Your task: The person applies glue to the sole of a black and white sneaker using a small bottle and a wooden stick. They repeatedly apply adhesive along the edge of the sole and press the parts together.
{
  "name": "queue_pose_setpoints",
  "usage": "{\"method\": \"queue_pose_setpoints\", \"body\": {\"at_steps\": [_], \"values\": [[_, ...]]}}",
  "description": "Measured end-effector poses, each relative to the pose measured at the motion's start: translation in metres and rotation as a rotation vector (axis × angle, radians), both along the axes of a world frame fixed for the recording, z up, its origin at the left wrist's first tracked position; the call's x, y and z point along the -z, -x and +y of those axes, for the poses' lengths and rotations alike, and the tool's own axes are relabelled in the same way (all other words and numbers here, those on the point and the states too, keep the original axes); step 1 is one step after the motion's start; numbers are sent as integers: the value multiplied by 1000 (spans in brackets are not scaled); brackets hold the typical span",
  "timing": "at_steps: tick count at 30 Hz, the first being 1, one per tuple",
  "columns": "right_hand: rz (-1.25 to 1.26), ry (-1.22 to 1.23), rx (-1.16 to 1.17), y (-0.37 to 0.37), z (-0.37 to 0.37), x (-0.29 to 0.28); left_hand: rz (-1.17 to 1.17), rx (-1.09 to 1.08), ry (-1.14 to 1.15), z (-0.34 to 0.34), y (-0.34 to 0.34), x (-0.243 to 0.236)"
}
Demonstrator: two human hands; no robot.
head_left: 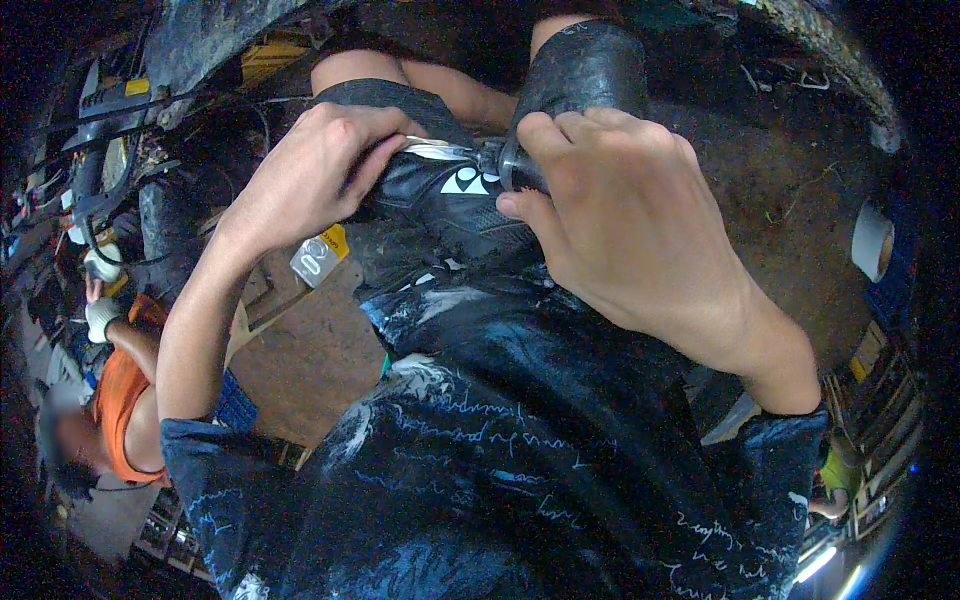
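Observation:
My left hand [325,165] is closed, its thumb and fingers pinching the end of a thin whitish strip [438,149] in front of my lap. The strip runs toward my right hand [625,205], whose fingers and thumb are curled round a dark, shiny rounded piece [517,165]. Most of that piece is hidden by the hand, so its kind does not show. Just below both hands, black textured fabric [480,220] with a white emblem lies across my lap. A dark sleeve-like cover [590,75] wraps one leg.
A grey and yellow packet [320,255] lies by my left forearm. At far left, a person in orange [130,400] wears pale gloves, near a grey machine [110,105] with cables. A white curved object [872,240] and blue basket [888,300] stand right. Another person [838,470] is lower right.

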State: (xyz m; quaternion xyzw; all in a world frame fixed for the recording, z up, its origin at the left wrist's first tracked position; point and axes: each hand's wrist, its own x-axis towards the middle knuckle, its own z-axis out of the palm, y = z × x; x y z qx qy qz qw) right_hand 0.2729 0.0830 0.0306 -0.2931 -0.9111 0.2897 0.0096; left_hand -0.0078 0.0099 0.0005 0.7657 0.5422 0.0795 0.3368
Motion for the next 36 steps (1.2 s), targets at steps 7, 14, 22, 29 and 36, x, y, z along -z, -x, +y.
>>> {"method": "queue_pose_setpoints", "body": {"at_steps": [7,14,22,29,36], "values": [[23,-13,15,-1,-2,2,4,9,29,-2,-2,-3],[-14,-30,-10,3,-1,-3,81,-24,-21,-8,-4,-5],[-14,-10,-17,5,-2,-3,80,-52,45,-6,-4,-11],[-35,-20,-41,5,-4,-6,79,-62,97,-8,-2,-14],[-48,14,-27,5,-3,-4,18,-70,23,-15,7,-5]]}}
